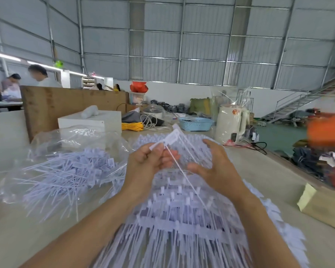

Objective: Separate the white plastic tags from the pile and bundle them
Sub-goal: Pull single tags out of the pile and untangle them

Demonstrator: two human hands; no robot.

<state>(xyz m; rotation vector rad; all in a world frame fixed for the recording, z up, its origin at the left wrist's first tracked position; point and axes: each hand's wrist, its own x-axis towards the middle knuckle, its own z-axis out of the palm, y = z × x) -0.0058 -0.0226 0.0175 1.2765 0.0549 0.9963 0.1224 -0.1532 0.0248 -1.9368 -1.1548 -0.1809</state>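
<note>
A big pile of joined white plastic tags [182, 215] covers the table in front of me, lying in rows with their strips pointing toward me. My left hand [149, 161] pinches the flat head of a white tag [170, 139] above the pile, its thin tail running down to the right. My right hand [215, 167] hovers just right of that tail with fingers loosely curved, holding nothing I can make out. A heap of separated loose tags [66, 171] lies to the left on a clear plastic bag.
A white box [89, 120] stands behind the loose heap, with a wooden board [66, 105] behind it. Farther back are yellow cords [132, 126], a blue basket [195, 123] and a cream kettle [230, 122]. A cardboard box [323, 206] sits at the right table edge. People work at the far left.
</note>
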